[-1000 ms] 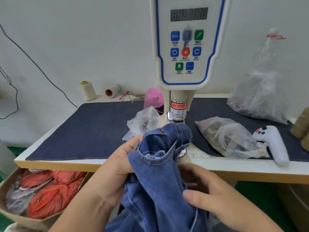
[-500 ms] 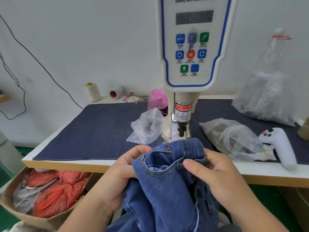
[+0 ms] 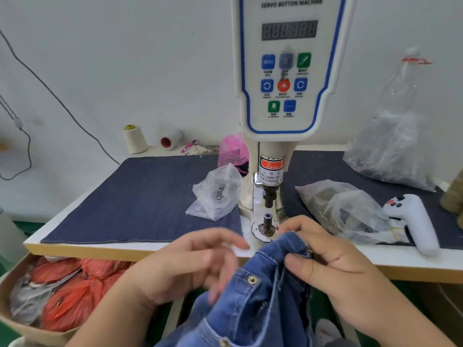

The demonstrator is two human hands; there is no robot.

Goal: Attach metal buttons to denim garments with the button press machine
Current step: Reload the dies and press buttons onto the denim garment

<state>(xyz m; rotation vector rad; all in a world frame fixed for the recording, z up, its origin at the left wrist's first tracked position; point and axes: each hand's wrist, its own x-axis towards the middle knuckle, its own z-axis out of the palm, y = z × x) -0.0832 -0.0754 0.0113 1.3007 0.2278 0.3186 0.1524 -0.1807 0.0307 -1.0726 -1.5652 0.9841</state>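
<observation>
Two bare hands work at the front edge of a counter, just in front of a white button press machine. The right hand pinches a folded edge of a blue denim garment between thumb and curled fingers, holding it just in front of the machine's lower die. The left hand is motion-blurred, its fingers loosely spread and relaxed beside the denim; whether it touches the cloth cannot be told. A brass-coloured metal button shows on the garment between the hands, and the rest of the denim hangs below the counter edge. The machine's punch stands raised above the die. Left of the machine lies a small clear plastic bag on a dark denim mat. Right of the machine sit a larger clear bag and a white handheld controller. Below the counter, left of the machine, an open cardboard box holds orange bags.
</observation>
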